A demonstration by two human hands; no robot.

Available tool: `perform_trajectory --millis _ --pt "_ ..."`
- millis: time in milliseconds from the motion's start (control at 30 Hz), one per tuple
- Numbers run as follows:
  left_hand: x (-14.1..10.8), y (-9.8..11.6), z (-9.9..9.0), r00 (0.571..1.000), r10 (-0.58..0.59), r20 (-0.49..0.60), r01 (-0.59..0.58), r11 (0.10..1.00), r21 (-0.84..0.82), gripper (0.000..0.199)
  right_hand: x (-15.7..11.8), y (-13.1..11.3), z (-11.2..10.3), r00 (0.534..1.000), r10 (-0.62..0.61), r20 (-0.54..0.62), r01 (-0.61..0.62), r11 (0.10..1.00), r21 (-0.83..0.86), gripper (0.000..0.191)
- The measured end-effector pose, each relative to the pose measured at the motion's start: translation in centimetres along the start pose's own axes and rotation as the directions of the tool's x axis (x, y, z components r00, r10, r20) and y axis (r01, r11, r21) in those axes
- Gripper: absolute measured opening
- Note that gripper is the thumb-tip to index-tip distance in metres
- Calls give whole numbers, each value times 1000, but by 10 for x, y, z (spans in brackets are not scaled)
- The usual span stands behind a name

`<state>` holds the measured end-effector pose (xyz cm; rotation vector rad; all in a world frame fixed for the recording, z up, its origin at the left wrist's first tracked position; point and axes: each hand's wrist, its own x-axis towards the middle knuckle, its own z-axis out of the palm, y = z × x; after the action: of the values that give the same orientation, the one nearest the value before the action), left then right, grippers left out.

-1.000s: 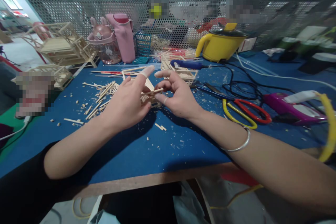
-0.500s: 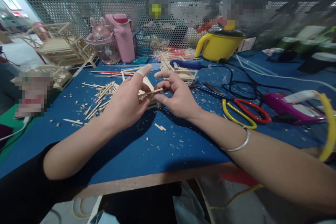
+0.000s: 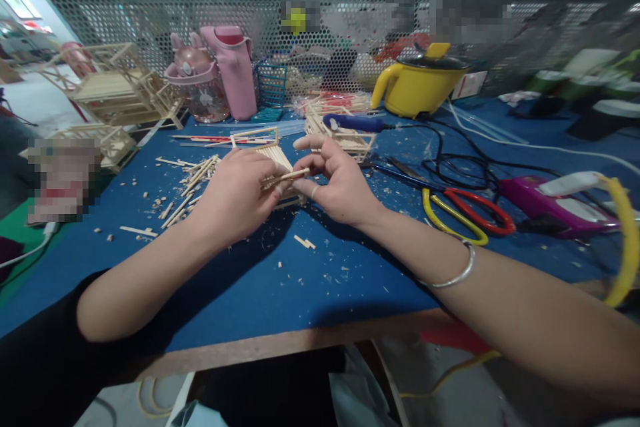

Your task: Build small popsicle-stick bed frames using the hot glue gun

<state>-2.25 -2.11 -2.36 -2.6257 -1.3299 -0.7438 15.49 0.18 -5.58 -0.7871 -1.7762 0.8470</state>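
Note:
Fingers of my left hand (image 3: 240, 190) are closed on a thin wooden stick (image 3: 293, 175) near the middle of the table. The stick's other end lies between the thumb and fingers of my right hand (image 3: 343, 180), which has pale coverings on some fingertips. Just behind both hands stands a small frame of wooden sticks (image 3: 273, 152), its lower part largely hidden by my left hand. A pile of loose sticks (image 3: 195, 180) lies left of my left hand. Two short offcuts (image 3: 305, 242) rest on the table in front.
Scissors (image 3: 470, 217) and a purple tool (image 3: 555, 207) with cables lie right. A blue-handled tool (image 3: 355, 123) rests on another stick frame (image 3: 320, 121). Behind stand a yellow pot (image 3: 420, 87), a pink bottle (image 3: 235, 73) and a bucket (image 3: 200, 90). Larger stick models (image 3: 115, 83) stand left.
My left thumb and fingers have come down and closed round the stick, uncovering more of the frame behind. My right hand has barely moved.

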Motion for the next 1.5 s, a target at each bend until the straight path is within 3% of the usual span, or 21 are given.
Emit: perform_trajectory --millis 167,400,567,767,967,1233,1500 --pt "1 1 0 1000 -3 20 2 999 49 23 -1 0 -5 996 -84 -18 82 990 -114 39" --pt "0 1 2 999 -21 28 19 998 64 25 0 -3 -10 990 -137 -26 118 922 -369 6" --pt "1 0 1 999 -27 36 25 998 57 25 0 -3 -9 998 -70 -11 63 945 -321 9" --pt "-1 3 -8 998 -47 52 46 999 20 28 0 -1 -11 999 -17 48 28 975 -223 26" --pt "-4 5 -9 992 -91 82 96 993 -64 65 0 6 -12 999 -26 36 30 991 -130 41" --pt "-3 11 -2 984 -176 12 176 978 -111 63 0 -6 -6 998 24 54 -11 973 -229 14" --pt "-3 9 2 991 -125 -46 122 990 -69 63 3 -4 -5 996 72 51 -65 989 -133 5"
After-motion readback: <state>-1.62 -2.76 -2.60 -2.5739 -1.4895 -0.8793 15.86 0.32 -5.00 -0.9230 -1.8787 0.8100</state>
